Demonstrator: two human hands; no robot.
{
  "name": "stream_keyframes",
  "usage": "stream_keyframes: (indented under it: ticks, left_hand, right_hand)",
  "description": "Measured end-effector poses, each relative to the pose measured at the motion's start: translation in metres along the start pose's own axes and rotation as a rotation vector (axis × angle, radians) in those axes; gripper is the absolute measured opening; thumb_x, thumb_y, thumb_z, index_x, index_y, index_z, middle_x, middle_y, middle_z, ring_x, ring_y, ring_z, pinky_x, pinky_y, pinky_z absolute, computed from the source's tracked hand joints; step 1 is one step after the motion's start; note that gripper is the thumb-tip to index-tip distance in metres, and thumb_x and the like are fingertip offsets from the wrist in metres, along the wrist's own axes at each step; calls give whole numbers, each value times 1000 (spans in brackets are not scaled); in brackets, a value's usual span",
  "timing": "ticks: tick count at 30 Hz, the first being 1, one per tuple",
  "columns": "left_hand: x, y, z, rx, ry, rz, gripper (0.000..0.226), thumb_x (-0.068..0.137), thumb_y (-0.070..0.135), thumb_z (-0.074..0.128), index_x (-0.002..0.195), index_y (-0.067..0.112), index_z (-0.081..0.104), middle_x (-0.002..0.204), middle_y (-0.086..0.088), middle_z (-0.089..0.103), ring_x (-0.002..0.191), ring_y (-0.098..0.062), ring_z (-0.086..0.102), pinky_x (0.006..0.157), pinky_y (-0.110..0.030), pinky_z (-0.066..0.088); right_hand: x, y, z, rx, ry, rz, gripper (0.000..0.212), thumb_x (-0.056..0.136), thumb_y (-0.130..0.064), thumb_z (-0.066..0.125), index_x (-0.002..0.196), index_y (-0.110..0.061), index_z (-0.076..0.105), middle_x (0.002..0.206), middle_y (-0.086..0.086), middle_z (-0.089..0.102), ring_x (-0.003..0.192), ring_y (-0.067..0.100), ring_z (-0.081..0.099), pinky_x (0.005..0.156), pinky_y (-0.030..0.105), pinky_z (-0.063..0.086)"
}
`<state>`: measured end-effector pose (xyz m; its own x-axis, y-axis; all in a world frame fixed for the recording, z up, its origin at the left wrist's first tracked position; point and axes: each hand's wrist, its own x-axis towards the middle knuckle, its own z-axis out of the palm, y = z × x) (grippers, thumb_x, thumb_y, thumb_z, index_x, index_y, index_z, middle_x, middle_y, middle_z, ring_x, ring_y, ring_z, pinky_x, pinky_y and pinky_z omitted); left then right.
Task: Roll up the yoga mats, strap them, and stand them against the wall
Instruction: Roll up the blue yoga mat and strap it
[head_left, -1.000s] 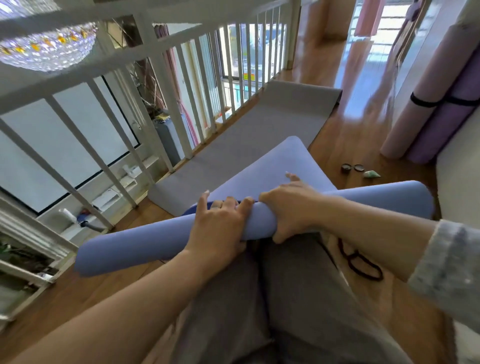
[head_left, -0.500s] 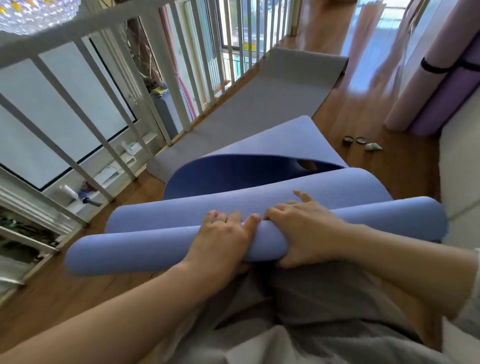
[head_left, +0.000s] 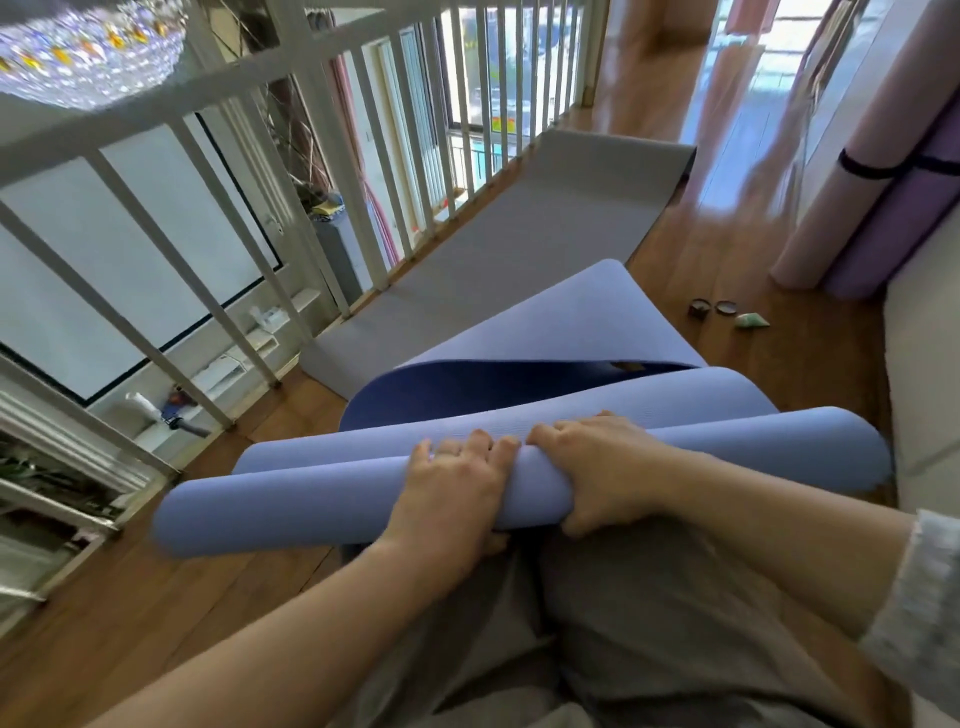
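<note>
Gripping the soft blue mat's (head_left: 291, 501) fat roll: left hand (head_left: 451, 486), right hand (head_left: 605, 470).

Across your lap lies the part-rolled mat (head_left: 291, 506), set crosswise, its loose end running away from you over the floor (head_left: 753, 374). Your left hand (head_left: 452, 488) and right hand (head_left: 608, 467) sit side by side on the roll's middle, almost touching. Beyond the loose end, a flat mat (head_left: 519, 249) lies along the railing (head_left: 363, 171) on your left. Far right, two strapped rolls (head_left: 852, 171) lean on the wall. Small items (head_left: 724, 309) sit on the floor between them and the loose end.
</note>
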<state>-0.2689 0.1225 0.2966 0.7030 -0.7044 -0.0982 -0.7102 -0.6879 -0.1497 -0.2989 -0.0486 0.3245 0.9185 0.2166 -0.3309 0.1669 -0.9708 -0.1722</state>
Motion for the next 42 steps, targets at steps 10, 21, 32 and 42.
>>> stream_keyframes:
  ticks: [10, 21, 32, 42]
  left_hand:
    - [29, -24, -17, -269, -226, -7, 78, 75, 47, 72, 139, 29, 31, 135, 3, 46, 121, -20, 49, 104, -41, 39]
    - [50, -33, -4, -191, -124, -47, 79, 70, 54, 70, 136, 35, 32, 122, 5, 54, 109, -20, 56, 95, -40, 44]
    - [31, -17, 21, -55, 307, -67, 64, 66, 28, 80, 126, 19, 57, 105, -6, 66, 93, -29, 66, 103, -59, 35]
    - [9, -23, -60, 79, 301, -74, 72, 85, 46, 55, 147, 27, 25, 132, -4, 50, 119, -27, 51, 115, -49, 10]
  right_hand:
    - [13, -8, 20, -241, 245, 28, 60, 70, -37, 71, 122, -19, 47, 110, 2, 60, 100, 23, 59, 96, 38, 40]
    - [35, 3, 18, -304, 264, 74, 67, 70, -43, 74, 127, -20, 46, 112, 1, 61, 103, 24, 60, 111, 52, 27]
    - [45, 9, 6, -232, 230, 33, 54, 72, -47, 67, 115, -21, 47, 109, -2, 64, 98, 19, 61, 102, 40, 36]
    - [0, -8, -62, -308, 276, -46, 64, 69, -54, 65, 121, -23, 45, 109, -6, 63, 101, 17, 61, 112, 44, 24]
